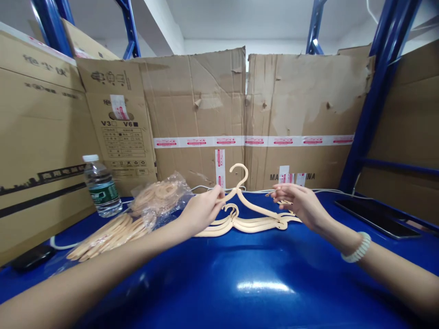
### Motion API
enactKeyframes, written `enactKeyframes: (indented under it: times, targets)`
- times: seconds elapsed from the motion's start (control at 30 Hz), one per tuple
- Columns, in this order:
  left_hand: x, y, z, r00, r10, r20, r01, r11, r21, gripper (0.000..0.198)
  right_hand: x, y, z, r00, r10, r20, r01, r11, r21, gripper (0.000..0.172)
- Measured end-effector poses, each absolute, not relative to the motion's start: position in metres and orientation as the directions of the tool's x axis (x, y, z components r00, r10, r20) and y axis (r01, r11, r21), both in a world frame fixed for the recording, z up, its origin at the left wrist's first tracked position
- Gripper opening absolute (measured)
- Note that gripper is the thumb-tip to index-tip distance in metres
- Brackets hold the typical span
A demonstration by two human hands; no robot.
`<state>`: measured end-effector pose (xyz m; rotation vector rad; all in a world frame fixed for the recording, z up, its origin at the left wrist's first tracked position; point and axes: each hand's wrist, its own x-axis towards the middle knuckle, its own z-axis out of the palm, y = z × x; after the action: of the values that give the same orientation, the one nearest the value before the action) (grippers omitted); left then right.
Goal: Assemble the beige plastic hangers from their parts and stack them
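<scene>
1. One pale tan hanger with a curved hook (253,207) is up in the left hand (203,208), which pinches its left arm.
2. More pale tan hangers (253,228) lie just under it.
3. The right hand (304,205), fingers loosely apart, is near its other end.
4. Shiny blue table (219,283) below, brown cardboard (199,105) behind.

Head-worn view, facing forward and down, close over a blue tabletop (219,283), cardboard panels (195,116) ahead

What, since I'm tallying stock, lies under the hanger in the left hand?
Similar beige hangers, stacked on the blue tabletop. The left hand and wrist hide their left ends; overlap hides more, so the count is unclear.
</scene>
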<state>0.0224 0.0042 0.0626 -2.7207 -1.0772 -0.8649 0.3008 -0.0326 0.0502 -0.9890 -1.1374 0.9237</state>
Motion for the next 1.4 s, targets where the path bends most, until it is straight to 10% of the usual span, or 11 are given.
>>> enactKeyframes:
  times: [0.4,1.4]
  targets:
    - [-0.004,-0.004,-0.004,0.533,0.577,0.619,0.511,-0.803,0.308,0.019,0.301,-0.033,0.012,0.08,0.993,0.088,-0.134,0.099,-0.986,0.051]
    - [-0.002,-0.009,-0.004,0.466,0.46,0.756,0.487,-0.847,0.215,0.015,0.299,-0.041,0.023,-0.297,0.947,-0.122,-0.162,-0.176,-0.971,0.031]
